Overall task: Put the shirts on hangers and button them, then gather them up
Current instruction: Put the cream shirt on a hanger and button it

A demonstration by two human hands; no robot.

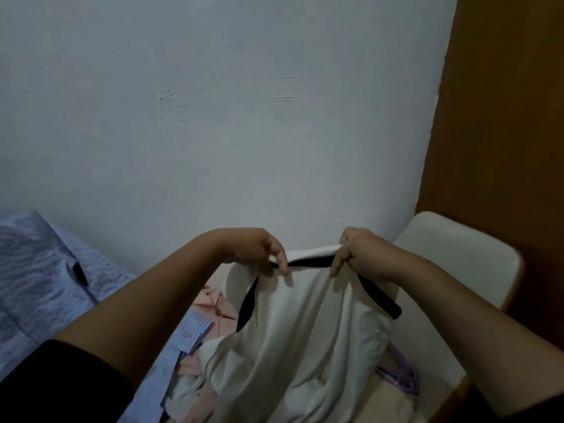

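Note:
A white shirt (299, 328) hangs in front of me, draped over a black hanger (381, 297) whose arms stick out at both shoulders. My left hand (262, 250) pinches the shirt's collar on the left side. On the right side my right hand (357, 250) grips the collar and the hanger's top. The hanger's hook is hidden behind the collar and hands. Below lie a pink shirt (213, 303) and a blue striped shirt (189, 331).
A white chair (457, 254) stands at the right against a brown panel (503, 117). Purple hangers (403, 377) lie on the chair seat. A light blue patterned cloth (39, 270) covers the surface at the left. A pale wall (213, 102) is straight ahead.

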